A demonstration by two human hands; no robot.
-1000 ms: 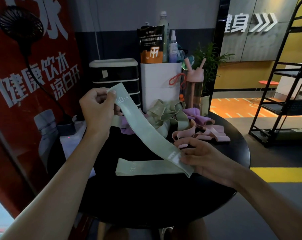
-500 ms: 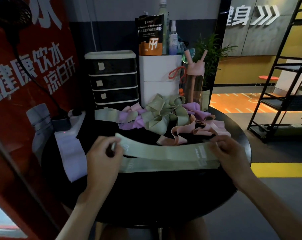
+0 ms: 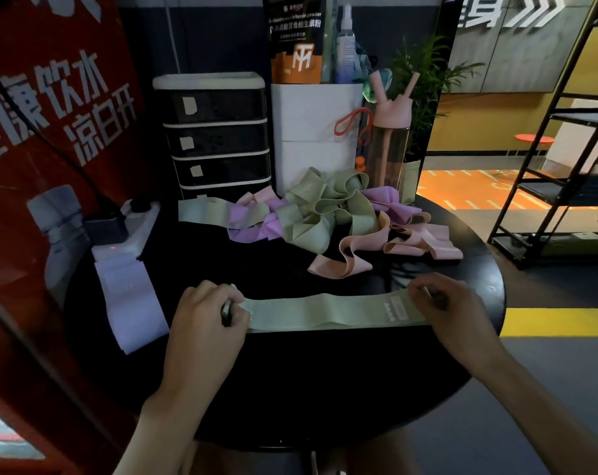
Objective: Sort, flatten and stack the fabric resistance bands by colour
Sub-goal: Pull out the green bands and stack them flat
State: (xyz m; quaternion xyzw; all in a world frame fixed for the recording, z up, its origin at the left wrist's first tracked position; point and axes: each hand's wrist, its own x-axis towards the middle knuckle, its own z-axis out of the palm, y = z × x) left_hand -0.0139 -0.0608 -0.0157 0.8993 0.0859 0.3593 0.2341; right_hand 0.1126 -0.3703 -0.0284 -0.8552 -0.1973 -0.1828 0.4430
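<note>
We hold green band (image 3: 325, 311) taut and flat on table (image 3: 325, 389), spanning fingertip to fingertip. Left hand (image 3: 208, 317) fingers curled, pinching left end. Right hand (image 3: 452, 303) fingers curled, gripping right end beside label. Our advice: pull evenly, square edges, press ends down, then let go. Tangled pile (image 3: 325, 214) lies beyond our fingertips.

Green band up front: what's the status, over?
Left hand, right hand pinch the green band by its ends. Band flat on black table. Tangled pile behind, not touching.
</note>
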